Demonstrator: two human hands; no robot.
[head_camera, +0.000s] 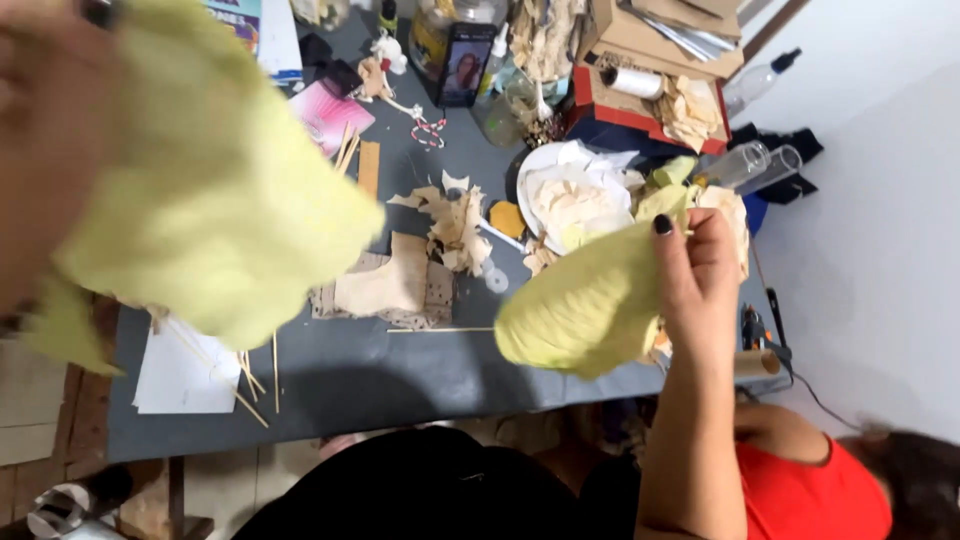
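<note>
Overhead, the right hand (700, 270) pinches a pale yellow crumpled paper sheet (590, 305) between thumb and fingers, above the grey tabletop's (400, 380) near right edge. The left hand (45, 150), blurred, holds a second yellow paper piece (220, 190) over the left edge; its finger closure cannot be told.

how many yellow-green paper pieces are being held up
2: one large blurred piece in the left hand at upper left, one in the right hand at centre right. Scraps beyond may hide more.
</note>
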